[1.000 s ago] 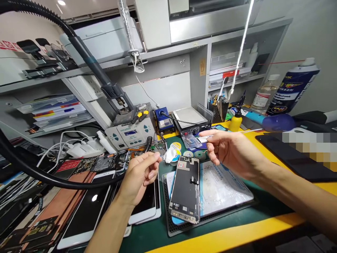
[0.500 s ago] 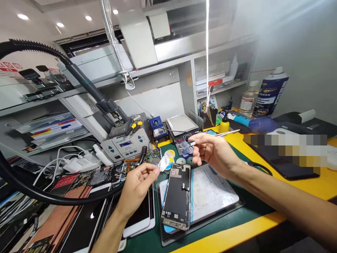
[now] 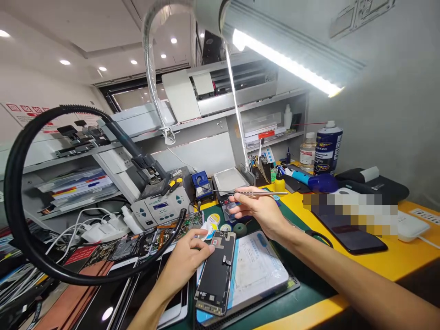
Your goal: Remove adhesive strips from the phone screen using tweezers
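Observation:
My left hand (image 3: 189, 256) is at the upper left edge of a phone screen assembly (image 3: 216, 270). Its thumb touches that edge, while the index finger stands apart. A crumpled white wad (image 3: 206, 227) shows just behind the index fingertip; whether it is touched is hard to see. The screen lies with its dark back up, flex cable showing, across a white and blue box (image 3: 261, 266). Raised over the mat, my right hand (image 3: 259, 208) pinches slim metal tweezers (image 3: 266, 193), held nearly level with one end pointing right.
Behind stand a hot air station (image 3: 161, 206) with a looping black hose (image 3: 17, 183) and a blue soldering unit (image 3: 201, 181). Several phone screens and parts crowd the left. Right are a yellow bottle (image 3: 279, 183), a spray can (image 3: 327, 149) and a black phone (image 3: 357, 236).
My left hand has moved from the white wad down and right to the screen's edge, its thumb and index parting. My right hand still holds the tweezers, now more level. The camera has tilted up.

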Tool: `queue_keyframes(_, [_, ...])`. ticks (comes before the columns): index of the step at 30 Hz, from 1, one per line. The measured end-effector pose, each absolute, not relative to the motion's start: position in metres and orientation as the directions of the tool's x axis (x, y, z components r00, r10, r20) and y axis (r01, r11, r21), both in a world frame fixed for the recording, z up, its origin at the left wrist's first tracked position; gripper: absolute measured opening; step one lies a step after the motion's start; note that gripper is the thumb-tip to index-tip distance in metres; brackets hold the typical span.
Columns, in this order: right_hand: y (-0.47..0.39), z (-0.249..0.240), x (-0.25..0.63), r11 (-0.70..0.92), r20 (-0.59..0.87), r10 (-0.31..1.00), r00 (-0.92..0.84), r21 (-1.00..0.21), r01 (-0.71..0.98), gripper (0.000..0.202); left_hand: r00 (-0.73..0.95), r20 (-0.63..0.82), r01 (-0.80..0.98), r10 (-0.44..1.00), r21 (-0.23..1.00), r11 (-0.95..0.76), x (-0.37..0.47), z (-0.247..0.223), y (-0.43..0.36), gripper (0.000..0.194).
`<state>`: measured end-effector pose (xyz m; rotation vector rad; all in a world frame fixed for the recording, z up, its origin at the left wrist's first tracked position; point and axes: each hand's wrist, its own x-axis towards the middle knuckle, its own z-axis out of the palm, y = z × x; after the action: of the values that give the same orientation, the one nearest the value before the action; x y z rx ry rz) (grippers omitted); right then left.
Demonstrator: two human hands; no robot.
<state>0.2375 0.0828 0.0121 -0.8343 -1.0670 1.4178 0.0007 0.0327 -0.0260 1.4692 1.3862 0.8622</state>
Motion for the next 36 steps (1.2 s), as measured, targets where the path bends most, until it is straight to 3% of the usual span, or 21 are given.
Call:
queue_keyframes(7, [0.084,0.014,0.238,0.04,0.074,0.993,-0.093,-0.942,-0.333,0.025,0.058,-0.167,0.186,0.984,0.971,0.154,0.0,-0.013,0.032,0.033])
queue_keyframes(10, [0.085,0.018,0.242,0.047,0.073,0.995,-0.066,-0.942,-0.333,0.026,0.026,-0.201,0.087,0.979,0.976,0.199,-0.008,-0.001,0.027,0.017])
queue_keyframes(15, [0.087,0.022,0.247,0.041,0.079,0.99,-0.116,-0.953,-0.3,0.024,-0.073,-0.176,-0.111,0.982,0.98,0.167,-0.016,0.018,0.023,0.004])
queue_keyframes(20, [0.083,0.014,0.24,0.005,0.067,0.964,-0.259,-0.972,-0.233,0.024,-0.178,-0.286,-0.301,0.941,0.927,0.225,0.007,0.021,0.011,0.014])
queue_keyframes(25, [0.075,0.01,0.243,-0.071,0.007,0.894,-0.449,-0.985,-0.155,0.013,-0.216,-0.385,-0.368,0.897,0.883,0.291,0.034,0.022,-0.006,0.018])
queue_keyframes(29, [0.076,0.011,0.248,-0.118,-0.028,0.873,-0.487,-0.981,-0.156,0.032,-0.192,-0.464,-0.367,0.865,0.851,0.376,0.036,0.02,-0.017,0.009])
queue_keyframes(33, [0.079,0.008,0.248,-0.149,-0.066,0.841,-0.536,-0.982,-0.114,0.039,-0.03,-0.486,-0.18,0.873,0.862,0.474,0.019,0.01,-0.024,0.045])
queue_keyframes(36, [0.08,0.006,0.249,-0.127,-0.053,0.808,-0.587,-0.988,-0.085,0.037,-0.066,-0.263,0.149,0.963,0.951,0.27,-0.002,-0.003,-0.026,0.066])
